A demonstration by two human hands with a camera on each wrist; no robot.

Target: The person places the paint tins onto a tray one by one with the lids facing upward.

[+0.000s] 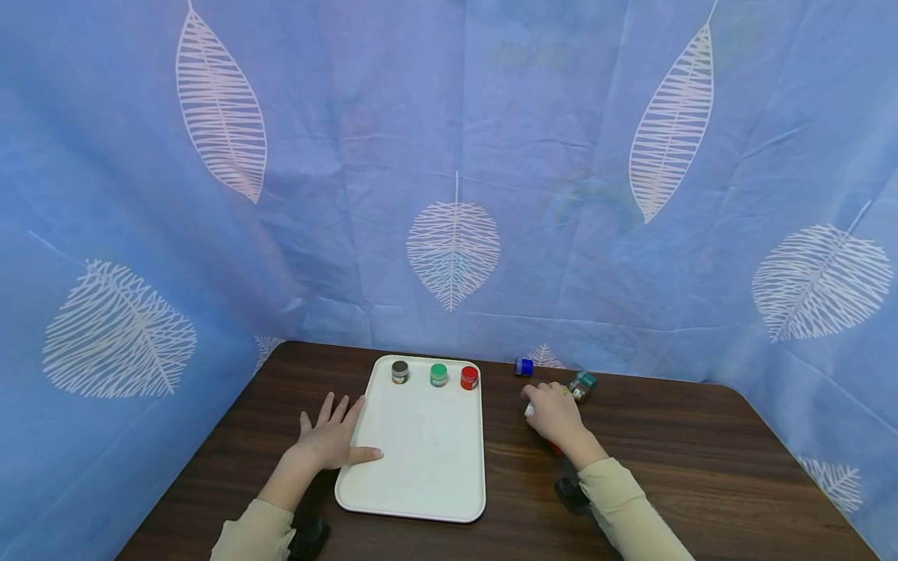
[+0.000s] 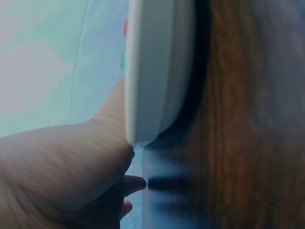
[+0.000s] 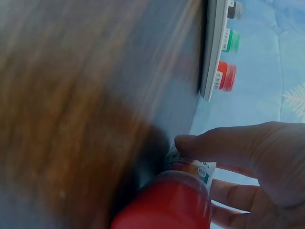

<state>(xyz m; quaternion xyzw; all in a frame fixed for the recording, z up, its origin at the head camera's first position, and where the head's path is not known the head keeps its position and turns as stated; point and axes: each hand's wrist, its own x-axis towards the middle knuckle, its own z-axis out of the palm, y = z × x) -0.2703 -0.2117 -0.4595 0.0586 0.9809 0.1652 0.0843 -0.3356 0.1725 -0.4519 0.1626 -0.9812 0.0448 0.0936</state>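
My left hand [image 1: 326, 444] rests at the left edge of a white tray [image 1: 424, 467], fingers spread straight outside the rim and thumb lying over it. On the tray's far end stand three small paint jars: a black one [image 1: 400, 372], a green one [image 1: 438, 375] and a red one [image 1: 469, 378]. To the right of the tray, my right hand [image 1: 557, 417] grips a small labelled paint jar [image 3: 205, 172], mostly hidden by the fingers; a white part shows in the head view. Close to it, a red jar [image 3: 167, 202] fills the bottom of the right wrist view.
A blue jar [image 1: 524, 367] lies near the table's back edge. Beyond my right hand's fingers lies a jar with a teal lid [image 1: 586, 379]. The dark wooden table [image 1: 673, 460] meets a blue leaf-patterned cloth [image 1: 337, 234] behind and at both sides.
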